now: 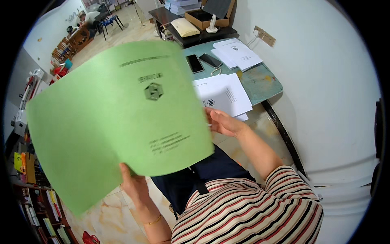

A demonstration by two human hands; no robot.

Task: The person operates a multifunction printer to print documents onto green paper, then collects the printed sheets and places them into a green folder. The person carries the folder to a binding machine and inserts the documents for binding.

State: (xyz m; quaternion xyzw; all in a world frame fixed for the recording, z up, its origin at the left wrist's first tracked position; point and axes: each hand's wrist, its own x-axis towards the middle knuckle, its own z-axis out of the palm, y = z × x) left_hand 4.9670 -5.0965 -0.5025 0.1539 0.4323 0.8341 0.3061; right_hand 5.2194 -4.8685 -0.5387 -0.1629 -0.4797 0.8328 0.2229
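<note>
The big green cover sheet (118, 118) is up in the air in front of the person, kinda curved and a bit blurry. Left hand (136, 188) is pinching its bottom edge; the right hand (225, 123), well apart, is at the side edge, fingertips partly hidden, so can't tell if it's gripping. Past that, white printed papers (233, 90) and two dark phones (194, 64) sit on a greenish table (266, 84).
</note>
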